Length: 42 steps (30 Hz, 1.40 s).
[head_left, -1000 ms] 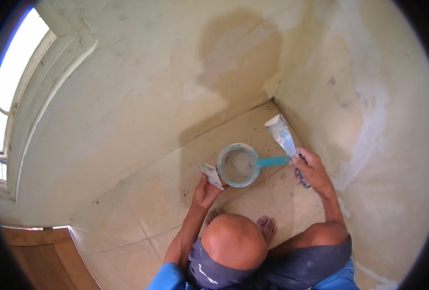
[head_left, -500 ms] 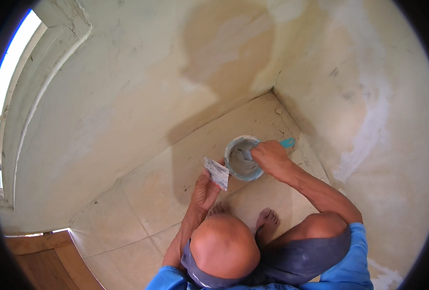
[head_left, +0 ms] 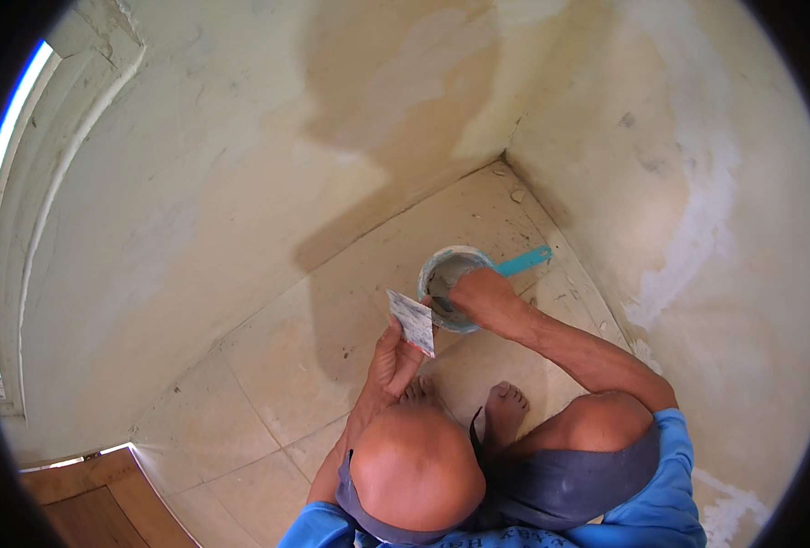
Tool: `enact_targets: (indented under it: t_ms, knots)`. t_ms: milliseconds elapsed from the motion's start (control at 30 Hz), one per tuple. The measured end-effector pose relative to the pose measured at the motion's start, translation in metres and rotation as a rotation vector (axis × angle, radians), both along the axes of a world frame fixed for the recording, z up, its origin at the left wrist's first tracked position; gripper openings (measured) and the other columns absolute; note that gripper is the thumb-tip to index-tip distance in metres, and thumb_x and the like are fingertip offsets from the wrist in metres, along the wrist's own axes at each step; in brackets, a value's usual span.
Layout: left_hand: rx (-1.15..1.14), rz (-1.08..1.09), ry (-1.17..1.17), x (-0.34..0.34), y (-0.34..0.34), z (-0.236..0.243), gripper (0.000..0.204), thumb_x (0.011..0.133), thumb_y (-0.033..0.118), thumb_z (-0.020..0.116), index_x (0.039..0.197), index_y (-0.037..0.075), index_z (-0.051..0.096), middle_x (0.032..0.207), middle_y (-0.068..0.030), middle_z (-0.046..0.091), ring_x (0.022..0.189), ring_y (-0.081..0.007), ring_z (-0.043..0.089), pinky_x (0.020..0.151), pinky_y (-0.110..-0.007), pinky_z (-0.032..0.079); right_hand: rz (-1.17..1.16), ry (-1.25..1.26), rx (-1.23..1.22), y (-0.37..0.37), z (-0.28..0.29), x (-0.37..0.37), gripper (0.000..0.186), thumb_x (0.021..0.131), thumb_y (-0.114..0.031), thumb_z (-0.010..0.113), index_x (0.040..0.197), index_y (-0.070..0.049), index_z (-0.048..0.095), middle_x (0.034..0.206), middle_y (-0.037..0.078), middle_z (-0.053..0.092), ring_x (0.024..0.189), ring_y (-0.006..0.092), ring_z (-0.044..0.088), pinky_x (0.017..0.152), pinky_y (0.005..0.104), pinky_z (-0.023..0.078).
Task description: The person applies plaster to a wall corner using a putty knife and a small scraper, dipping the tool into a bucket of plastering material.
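A round plastic dipper (head_left: 525, 261) with a turquoise handle rests on the tiled floor, its inside coated with grey putty (head_left: 445, 270). My right hand (head_left: 483, 294) reaches over the rim into it. The fingers there are closed, and whatever they grip is hidden by the hand and the dipper wall. Just left of the dipper, my left hand (head_left: 392, 362) holds a flat, four-cornered putty spreader (head_left: 413, 324) between thumb and fingers. Grey-white smears cover the spreader's upturned face, and a reddish edge shows along its lower side.
Walls with pale patches meet in a corner (head_left: 504, 155) beyond the dipper. Small crumbs (head_left: 516, 195) lie on the floor near it. My bent knees (head_left: 416, 466) and bare feet (head_left: 507, 404) are close below my hands. A wooden door panel (head_left: 104, 498) stands at lower left, a window (head_left: 3, 183) at upper left.
My right hand has moved left and deeper over the dipper, and more of the turquoise handle shows. The left hand keeps the spreader in nearly the same place. The view has shifted slightly.
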State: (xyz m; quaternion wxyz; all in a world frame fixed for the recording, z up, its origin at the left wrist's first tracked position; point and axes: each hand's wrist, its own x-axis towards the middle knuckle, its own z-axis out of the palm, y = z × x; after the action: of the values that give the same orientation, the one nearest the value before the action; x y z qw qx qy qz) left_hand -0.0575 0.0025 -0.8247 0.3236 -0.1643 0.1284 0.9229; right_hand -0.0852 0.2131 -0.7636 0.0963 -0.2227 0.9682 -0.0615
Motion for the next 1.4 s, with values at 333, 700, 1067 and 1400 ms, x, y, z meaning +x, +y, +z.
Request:
enact_targets:
  t_ms: [333,700,1067,1400]
  knots:
    - [-0.059,0.016,0.013,-0.011,-0.016,0.005,0.040,0.093,0.023,0.066,0.125,0.003,0.052,0.125,-0.0142,0.060,0.116,-0.0265,0.058,0.102,-0.045,0.045,-0.249,-0.183,-0.351,0.076,0.036,0.007,0.023,0.077,-0.017,0.066,0.093,-0.002,0.071,0.075,0.016,0.067,0.069,0.0291,0.067,0.061,0.0400,0.051]
    - [-0.554,-0.138,0.274,-0.036,0.012,0.100,0.013,0.091,0.014,0.067,0.097,0.005,0.060,0.085,-0.0026,0.064,0.075,-0.0122,0.062,0.067,-0.030,0.054,-0.366,-0.015,-0.935,0.109,0.137,0.077,0.033,0.078,-0.002,0.072,0.110,-0.008,0.071,0.094,0.005,0.061,0.086,0.0149,0.060,0.074,0.0291,0.049]
    - [-0.529,0.035,0.519,-0.045,0.029,0.167,0.008,0.090,0.009,0.065,0.094,0.008,0.059,0.083,0.0000,0.062,0.071,-0.0077,0.060,0.060,-0.025,0.050,-0.195,0.472,-0.637,0.107,0.163,0.082,0.047,0.065,0.011,0.074,0.103,-0.016,0.075,0.094,0.005,0.059,0.081,0.0199,0.061,0.066,0.0306,0.050]
    - [-0.461,-0.079,0.484,-0.049,0.032,0.170,0.006,0.090,0.009,0.065,0.093,0.007,0.059,0.082,-0.0013,0.064,0.069,-0.0078,0.062,0.059,-0.025,0.053,-0.585,-0.226,-1.241,0.094,0.165,0.092,0.027,0.088,-0.009,0.066,0.112,0.003,0.067,0.087,0.006,0.062,0.069,0.0125,0.062,0.061,0.0247,0.048]
